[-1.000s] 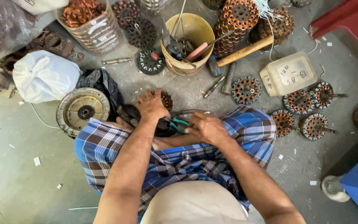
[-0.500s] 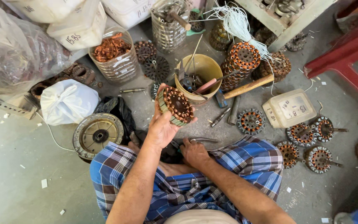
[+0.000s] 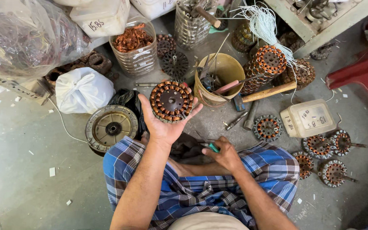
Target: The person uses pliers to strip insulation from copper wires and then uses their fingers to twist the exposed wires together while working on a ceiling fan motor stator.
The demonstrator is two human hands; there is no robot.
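Left hand point(image 3: 163, 123) raised at frame centre, palm up, fingers spread wide, cradling a round copper-wound stator point(image 3: 171, 101) on the fingertips. Right hand point(image 3: 223, 154) lower, just right of centre, curled closed around a green-handled tool point(image 3: 213, 147), resting over the checked cloth point(image 3: 201, 191) on the lap. Upper left: big clear plastic bag point(image 3: 22, 38), then a knotted white bag point(image 3: 83, 90) beneath it. Just beyond the stator, a yellow bucket point(image 3: 219, 79) packed with hand tools; left of that, a clear jar point(image 3: 135, 50) full of copper wire scrap. Left of the raised hand, a round metal motor cover point(image 3: 111, 127) flat on the floor. Right of the bucket, a wooden-handled hammer point(image 3: 264, 93), a white lidded tub point(image 3: 308, 119), more wound stators point(image 3: 268, 127) scattered toward the right edge.
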